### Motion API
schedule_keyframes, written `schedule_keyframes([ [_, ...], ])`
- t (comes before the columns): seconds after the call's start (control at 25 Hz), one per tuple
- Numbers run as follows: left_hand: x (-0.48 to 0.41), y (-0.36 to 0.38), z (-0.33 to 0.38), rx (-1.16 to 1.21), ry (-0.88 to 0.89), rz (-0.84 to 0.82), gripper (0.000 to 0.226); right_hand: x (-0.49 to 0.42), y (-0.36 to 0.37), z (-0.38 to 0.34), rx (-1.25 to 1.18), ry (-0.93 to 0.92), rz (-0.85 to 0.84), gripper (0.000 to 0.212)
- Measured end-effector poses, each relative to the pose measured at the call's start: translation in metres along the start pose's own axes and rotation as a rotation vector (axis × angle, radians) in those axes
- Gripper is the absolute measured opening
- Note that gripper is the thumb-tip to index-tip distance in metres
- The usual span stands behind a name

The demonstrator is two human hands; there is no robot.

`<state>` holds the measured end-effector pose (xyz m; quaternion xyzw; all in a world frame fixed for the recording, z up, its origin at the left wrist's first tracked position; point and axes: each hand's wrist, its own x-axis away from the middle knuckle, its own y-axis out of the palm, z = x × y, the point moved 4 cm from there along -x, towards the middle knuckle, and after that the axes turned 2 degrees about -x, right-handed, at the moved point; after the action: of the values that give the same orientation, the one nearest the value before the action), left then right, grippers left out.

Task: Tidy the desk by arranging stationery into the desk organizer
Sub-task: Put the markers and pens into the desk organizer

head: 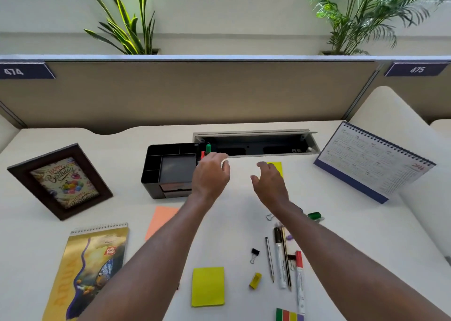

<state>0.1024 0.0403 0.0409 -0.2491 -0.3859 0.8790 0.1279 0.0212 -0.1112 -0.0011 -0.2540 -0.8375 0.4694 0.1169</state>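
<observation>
left hand (211,174) pinches a small white item (224,162) beside the black plastic desk organizer (168,172); right hand (268,181) hangs open. drop it squarely into a free small compartment.

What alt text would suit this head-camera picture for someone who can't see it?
A person's left hand holds a small white object beside a black desk organizer; the right hand hovers open nearby. Markers, pencils, clips and sticky notes lie scattered on the desk.

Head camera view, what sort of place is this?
Probably an open-plan office workstation: the desk partition carries seat number tags, a cable tray is set into the desk, and a desk calendar stands on it.
</observation>
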Motion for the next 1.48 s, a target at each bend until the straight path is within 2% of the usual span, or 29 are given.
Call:
schedule_keyframes([
  [0.2,0.036,0.043,0.042,0.036,-0.003,-0.138,0.027,0.026,-0.036,0.084,0.07,0.227,-0.005,0.03],
  [0.36,0.078,0.088,0.063,-0.052,-0.105,-0.369,0.027,0.054,-0.054,0.141,0.04,0.472,0.026,0.02],
  [0.48,0.104,0.11,0.066,-0.134,-0.234,-0.547,0.028,0.066,-0.054,0.164,-0.017,0.55,-0.005,0.024],
  [0.6,0.123,0.121,0.068,-0.179,-0.321,-0.633,0.032,0.066,-0.049,0.175,-0.08,0.568,-0.042,0.03],
  [0.76,0.135,0.129,0.077,-0.183,-0.366,-0.605,0.028,0.059,-0.039,0.173,-0.077,0.514,-0.047,0.039],
  [0.88,0.137,0.135,0.084,-0.167,-0.373,-0.572,0.017,0.055,-0.034,0.171,-0.066,0.501,-0.057,0.035],
  [1.2,0.128,0.128,0.08,-0.044,-0.53,-0.613,0.008,0.045,-0.033,0.174,-0.181,0.654,-0.052,0.014],
  [1.28,0.112,0.112,0.075,-0.025,-0.537,-0.619,0.02,0.044,-0.033,0.172,-0.192,0.671,-0.049,0.015],
  [1.36,0.087,0.079,0.067,-0.003,-0.527,-0.542,0.023,0.046,-0.034,0.168,-0.198,0.702,-0.032,0.01],
  [1.48,0.04,0.01,0.05,0.003,-0.497,-0.316,0.016,0.049,-0.04,0.163,-0.239,0.788,0.032,0.014],
])
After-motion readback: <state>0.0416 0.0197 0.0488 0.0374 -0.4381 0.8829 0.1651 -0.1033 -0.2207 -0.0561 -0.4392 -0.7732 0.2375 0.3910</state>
